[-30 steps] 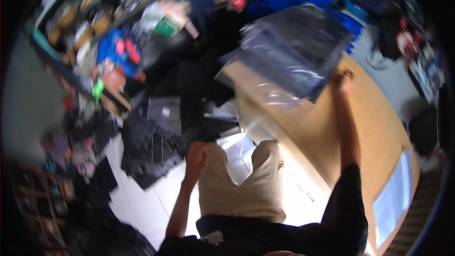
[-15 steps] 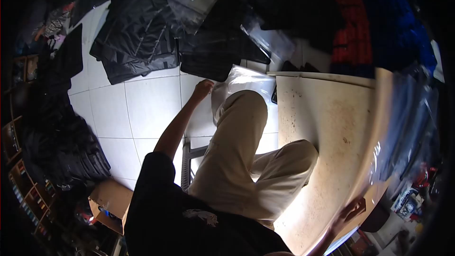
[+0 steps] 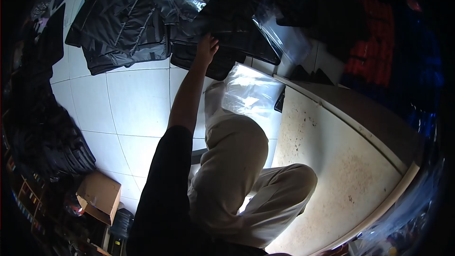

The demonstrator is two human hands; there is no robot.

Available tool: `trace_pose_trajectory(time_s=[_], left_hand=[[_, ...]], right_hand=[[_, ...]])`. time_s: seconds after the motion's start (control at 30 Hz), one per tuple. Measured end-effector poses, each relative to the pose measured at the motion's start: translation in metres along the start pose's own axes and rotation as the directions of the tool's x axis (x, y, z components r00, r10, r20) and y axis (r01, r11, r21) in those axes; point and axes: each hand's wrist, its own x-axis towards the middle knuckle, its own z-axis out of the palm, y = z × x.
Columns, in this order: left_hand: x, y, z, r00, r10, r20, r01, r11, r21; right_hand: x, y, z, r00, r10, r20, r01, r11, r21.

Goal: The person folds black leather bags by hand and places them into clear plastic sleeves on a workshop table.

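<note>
Loosely curled, the left hand (image 3: 207, 47) reaches toward 12 o'clock, over a dark bundle (image 3: 237, 42); whether the fingers grip it or only hover or touch, I cannot tell. That bundle lies at 12 o'clock on the white floor (image 3: 137, 104). Next to it, toward 11 o'clock, is a glossy black pile (image 3: 125, 28) with straps. Clear plastic (image 3: 251, 90) lies spread just above the centre, near the knees, and another plastic sheet (image 3: 284, 40) rests at 1 o'clock. Red goods (image 3: 372, 42) are stacked at 2 o'clock, in shadow. A pale, stained panel (image 3: 332, 161) fills 4 o'clock. Beige trousers (image 3: 237, 161), knees bent, take up 6 o'clock. An open carton (image 3: 102, 192) sits at 8 o'clock, below a dark heap (image 3: 57, 142) toward 9 o'clock. The right hand is out of view.
</note>
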Motion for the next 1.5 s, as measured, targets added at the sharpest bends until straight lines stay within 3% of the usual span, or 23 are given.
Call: trace_pose_trajectory(time_s=[0.1,0.17,0.3,0.4,0.47,0.5,0.57,0.63,0.7,0.73,0.8,0.83,0.87,0.9,0.93,1.03,1.1,1.2,1.23,1.27,1.33,1.4,1.5], left_hand=[[0.017,0.012,0.008,0.996,0.031,-0.089,-0.026,0.998,0.060],[0.020,0.030,0.009,0.950,-0.065,-0.305,0.189,0.899,0.396],[0.018,0.042,0.013,0.955,-0.028,-0.295,0.171,0.864,0.473],[0.013,0.039,0.016,0.951,0.119,-0.285,0.044,0.861,0.506],[0.029,0.029,0.000,0.921,0.380,-0.086,-0.213,0.677,0.705],[0.024,0.035,0.001,0.923,0.379,-0.074,-0.221,0.676,0.703],[0.000,0.056,0.012,0.827,0.555,0.089,-0.346,0.378,0.859],[-0.056,0.101,0.048,0.889,0.445,-0.109,-0.254,0.678,0.690],[-0.058,0.123,0.029,0.778,0.597,0.197,-0.529,0.452,0.718],[-0.073,0.139,0.037,0.769,0.600,0.221,-0.549,0.443,0.709],[-0.122,0.190,0.060,0.833,0.541,0.113,-0.528,0.719,0.452],[-0.143,0.212,0.069,0.824,0.550,0.135,-0.547,0.711,0.441],[-0.164,0.233,0.077,0.876,0.477,0.069,-0.471,0.819,0.328],[-0.185,0.252,0.086,0.922,0.388,0.019,-0.383,0.902,0.199],[-0.208,0.269,0.095,0.915,0.401,0.048,-0.403,0.897,0.181],[-0.290,0.321,0.119,0.838,0.451,0.305,-0.502,0.858,0.110],[-0.359,0.357,0.149,0.639,0.451,0.623,-0.609,0.792,0.051],[-0.490,0.392,0.197,0.652,0.508,0.564,-0.636,0.771,0.041],[-0.504,0.409,0.199,0.601,0.537,0.592,-0.705,0.705,0.077],[-0.486,0.431,0.195,0.531,0.605,0.593,-0.691,0.714,-0.110],[-0.543,0.446,0.204,0.359,0.393,0.846,-0.614,0.782,-0.103],[-0.591,0.444,0.214,0.304,0.357,0.883,-0.620,0.778,-0.101],[-0.640,0.447,0.242,0.229,0.252,0.940,-0.614,0.787,-0.061]], right_hand=[[0.004,-0.005,0.002,1.000,-0.004,0.025,0.004,1.000,-0.003],[0.004,-0.008,-0.002,0.999,-0.002,0.033,0.002,1.000,-0.004],[-0.004,-0.012,-0.013,0.999,0.012,0.034,-0.011,1.000,-0.006],[-0.017,-0.015,-0.030,0.999,0.033,0.030,-0.033,0.999,-0.020],[-0.024,-0.021,-0.042,0.999,0.048,0.026,-0.047,0.999,-0.025],[-0.027,-0.023,-0.047,0.998,0.054,0.023,-0.054,0.998,-0.025],[-0.034,-0.024,-0.054,0.998,0.067,0.007,-0.067,0.998,-0.018],[-0.043,-0.024,-0.064,0.997,0.082,-0.014,-0.083,0.997,-0.013],[-0.055,-0.030,-0.078,0.994,0.105,-0.038,-0.105,0.994,-0.005],[-0.059,-0.030,-0.078,0.991,0.120,-0.057,-0.120,0.993,0.004],[-0.054,-0.029,-0.070,0.980,0.145,-0.136,-0.162,0.979,-0.127],[-0.053,-0.030,-0.070,0.984,0.109,-0.140,-0.123,0.988,-0.095],[-0.054,-0.028,-0.071,0.986,0.073,-0.147,-0.083,0.994,-0.065],[-0.060,-0.017,-0.066,0.969,0.174,-0.173,-0.166,0.984,0.061],[-0.058,-0.025,-0.073,0.979,0.172,-0.111,-0.171,0.985,0.019],[-0.057,-0.040,-0.066,0.975,0.162,-0.150,-0.128,0.969,0.212],[-0.060,-0.046,-0.066,0.984,0.033,-0.175,-0.007,0.989,0.146],[-0.071,-0.057,-0.062,0.961,0.053,-0.271,0.072,0.899,0.431],[-0.080,-0.064,-0.062,0.939,0.093,-0.332,0.079,0.879,0.471],[-0.090,-0.071,-0.064,0.912,0.135,-0.387,0.088,0.858,0.506],[-0.106,-0.080,-0.075,0.911,0.123,-0.394,0.100,0.860,0.501],[-0.117,-0.087,-0.075,0.946,0.119,-0.300,0.103,0.770,0.630],[-0.125,-0.098,-0.058,0.984,0.064,0.165,-0.176,0.433,0.884]])
